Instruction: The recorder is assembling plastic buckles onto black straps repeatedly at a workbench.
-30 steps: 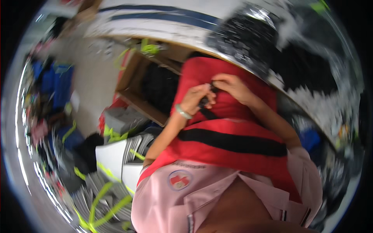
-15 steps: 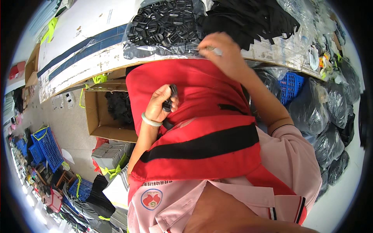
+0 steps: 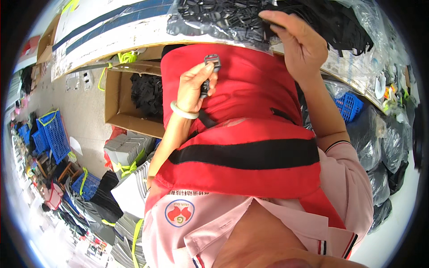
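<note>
My left hand [image 3: 194,86] is closed round a black plastic strap buckle [image 3: 212,61], whose frame sticks up past my thumb. More black plastic [image 3: 204,89] shows lower in the same grip, and a black strap hangs beneath the hand. At the table's near edge, my right hand [image 3: 304,47] reaches between a heap of black buckles [image 3: 219,15] and a bundle of black strap pieces [image 3: 333,24]. Its fingers are stretched out and apart, with no held thing visible. The buckles lie in clear plastic.
A cardboard box [image 3: 134,122] of black pieces stands below the table [image 3: 111,33], left of my red apron [image 3: 241,98]. Stacked grey sheets [image 3: 127,149] are nearby. A blue basket [image 3: 348,106] and filled dark bags [image 3: 366,134] are at the right.
The view has shifted. My left hand has moved up toward the table, and the buckle's frame now shows more. My right hand has shifted right, its fingers straightening.
</note>
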Demonstrator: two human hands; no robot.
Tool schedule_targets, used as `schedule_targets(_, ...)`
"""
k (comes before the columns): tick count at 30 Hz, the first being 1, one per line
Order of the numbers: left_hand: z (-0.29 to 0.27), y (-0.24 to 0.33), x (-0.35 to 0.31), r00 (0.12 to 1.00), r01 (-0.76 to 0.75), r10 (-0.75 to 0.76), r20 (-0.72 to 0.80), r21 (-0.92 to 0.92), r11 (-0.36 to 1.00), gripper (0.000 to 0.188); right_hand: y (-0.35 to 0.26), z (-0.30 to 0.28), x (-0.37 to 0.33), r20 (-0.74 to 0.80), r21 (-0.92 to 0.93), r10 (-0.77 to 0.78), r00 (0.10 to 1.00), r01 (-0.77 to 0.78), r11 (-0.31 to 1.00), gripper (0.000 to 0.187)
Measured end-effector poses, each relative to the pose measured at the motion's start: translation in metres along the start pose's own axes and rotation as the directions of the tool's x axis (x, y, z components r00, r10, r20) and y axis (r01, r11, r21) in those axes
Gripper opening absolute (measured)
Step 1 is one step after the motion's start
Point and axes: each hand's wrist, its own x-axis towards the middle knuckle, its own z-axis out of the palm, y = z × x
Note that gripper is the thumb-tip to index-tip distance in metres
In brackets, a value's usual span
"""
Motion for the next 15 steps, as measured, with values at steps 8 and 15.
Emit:
schedule_targets(8, 0.002, 0.003, -0.006, 0.965, -0.245, 0.256, -0.048, 0.173, 0.954, 0.017, -0.020, 0.056, -0.048, 0.678, 0.337, 0.518, 0.521, -0.847, 0.412, 0.020)
schedule_targets(15, -0.002, -0.005, -0.004, 0.745, -0.531, 0.659, 0.097, 0.685, 0.499, 0.015, -0.019, 0.073, -0.055, 0.729, 0.448, 0.580, 0.363, -0.894, -0.004, 0.021)
